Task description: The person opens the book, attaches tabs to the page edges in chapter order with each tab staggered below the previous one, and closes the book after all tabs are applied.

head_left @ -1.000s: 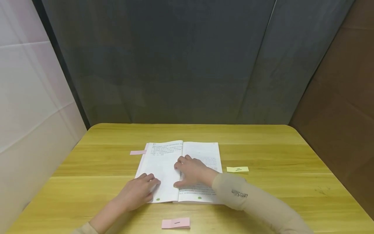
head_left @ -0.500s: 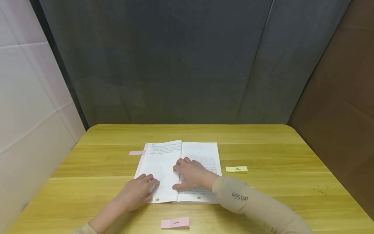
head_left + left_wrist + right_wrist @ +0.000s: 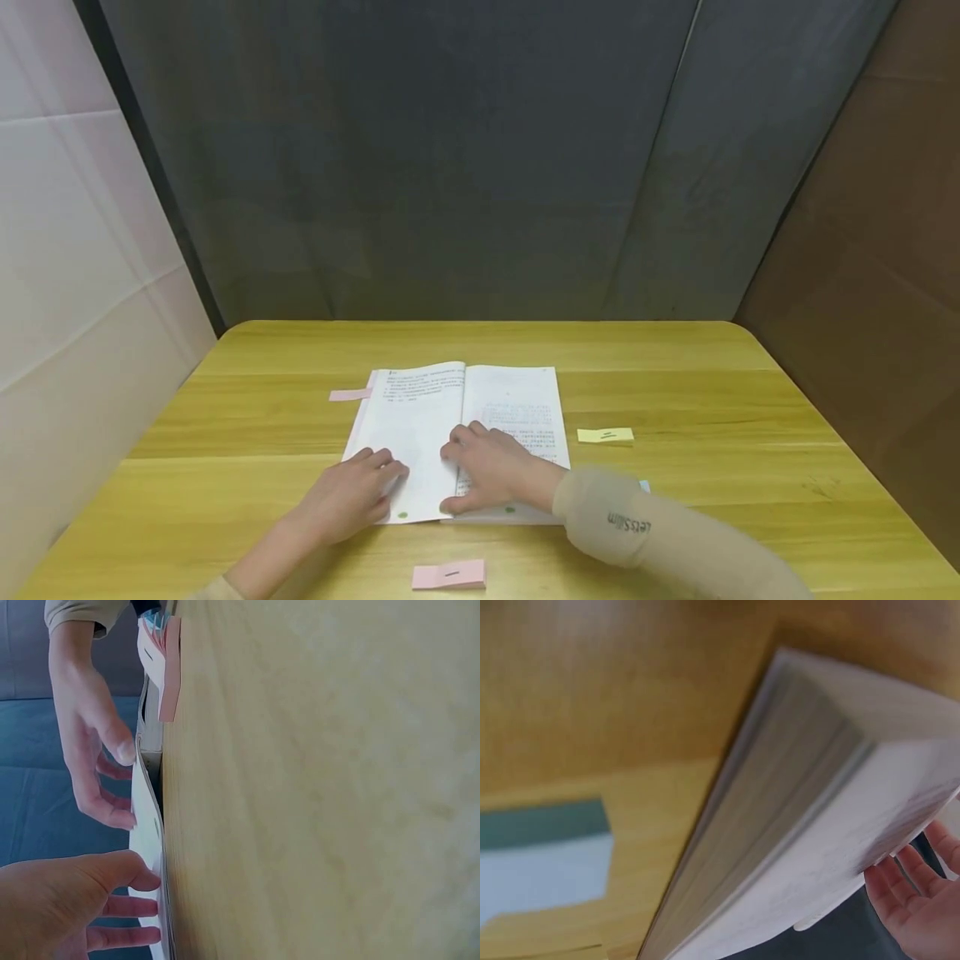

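Observation:
An open book (image 3: 420,425) lies on the wooden table, printed text on both pages. From its left edge sticks out a pink paper strip (image 3: 348,395). My left hand (image 3: 351,496) rests on the lower left page near the outer edge, fingers relaxed. By the centre fold, my right hand (image 3: 491,471) presses on the pages with its fingers and thumb spread. In the left wrist view, the fingertips of the left hand (image 3: 82,900) touch the page. The right wrist view shows the thick page block (image 3: 757,817) side-on, with the right hand (image 3: 922,900) on top.
A pink sticky-note pad (image 3: 450,574) with one stroke drawn on it lies nearer than the book. To the right is a yellow pad (image 3: 606,435) with two strokes. A bluish pad (image 3: 547,870) is partly hidden behind the right sleeve in the head view. Dark cloth (image 3: 450,167) stands behind the table.
My right hand has slid down along the centre fold, toward the near edge of the book. The left hand stays in place on the left page.

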`<action>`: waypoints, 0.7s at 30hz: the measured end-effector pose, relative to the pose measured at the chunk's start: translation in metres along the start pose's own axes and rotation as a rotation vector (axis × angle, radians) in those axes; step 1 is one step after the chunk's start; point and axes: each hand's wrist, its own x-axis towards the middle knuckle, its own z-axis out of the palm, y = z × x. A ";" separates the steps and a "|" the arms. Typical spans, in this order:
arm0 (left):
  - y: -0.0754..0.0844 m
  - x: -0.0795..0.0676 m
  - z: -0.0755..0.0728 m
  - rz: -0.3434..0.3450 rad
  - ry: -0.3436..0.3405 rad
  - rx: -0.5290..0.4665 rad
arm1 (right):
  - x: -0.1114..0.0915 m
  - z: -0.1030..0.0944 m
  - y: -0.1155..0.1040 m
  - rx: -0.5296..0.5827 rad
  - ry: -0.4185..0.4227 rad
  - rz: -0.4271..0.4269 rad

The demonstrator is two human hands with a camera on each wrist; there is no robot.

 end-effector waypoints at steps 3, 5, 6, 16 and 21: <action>0.000 0.000 0.000 0.000 -0.004 -0.003 | -0.002 0.003 -0.001 -0.009 0.019 -0.014; 0.000 0.000 0.000 0.001 -0.003 -0.004 | -0.003 0.004 -0.001 -0.020 0.032 -0.021; 0.000 0.000 0.001 0.001 -0.003 -0.005 | -0.003 0.004 -0.001 -0.025 0.038 -0.025; 0.000 0.000 0.000 -0.001 0.011 -0.006 | -0.004 0.006 0.000 -0.045 0.058 -0.031; 0.001 0.001 -0.001 -0.001 0.006 -0.007 | -0.005 0.007 0.000 -0.042 0.067 -0.035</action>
